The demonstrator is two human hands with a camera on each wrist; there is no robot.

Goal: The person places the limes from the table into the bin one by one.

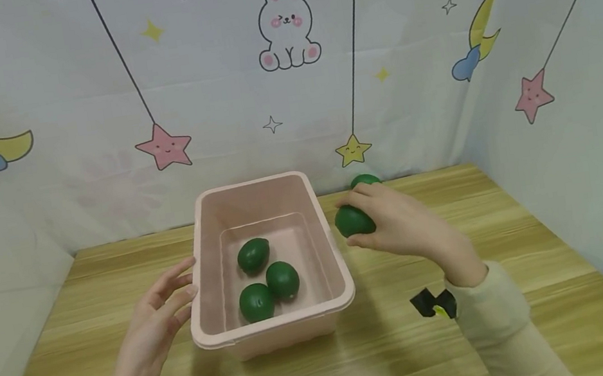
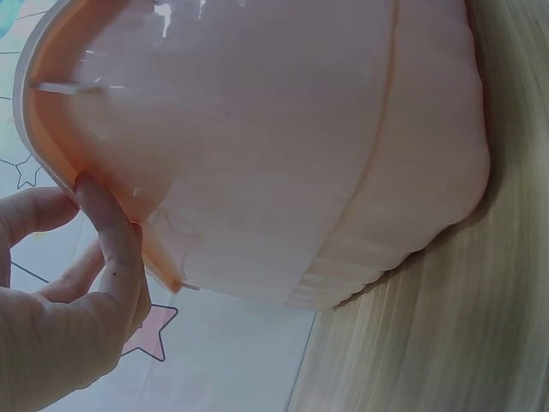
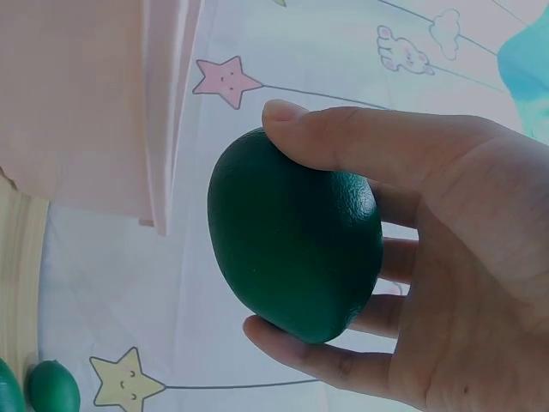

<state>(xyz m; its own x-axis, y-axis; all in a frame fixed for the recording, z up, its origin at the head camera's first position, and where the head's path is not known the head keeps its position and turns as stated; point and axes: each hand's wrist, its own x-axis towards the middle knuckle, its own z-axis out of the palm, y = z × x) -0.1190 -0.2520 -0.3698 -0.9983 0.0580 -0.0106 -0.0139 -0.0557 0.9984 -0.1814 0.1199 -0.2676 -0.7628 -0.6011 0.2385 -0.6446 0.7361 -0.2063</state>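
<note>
Wooden table (image 1: 395, 343) carried a pink tub (image 1: 319, 305) holding three green fruits (image 1: 267, 271). My left hand (image 1: 154, 320) lay relaxed, fingers touching the tub's rim. My right hand (image 1: 400, 222) grasped a fourth green fruit (image 1: 353, 220) just right of the tub, another fruit (image 1: 364, 179) behind it.

The head camera looks down from above at the pink bin (image 1: 275, 322) between both hands. The left wrist camera sits very close, low beside the bin's outer wall. The right wrist camera looks up, very near the palm. All three show the bin.
</note>
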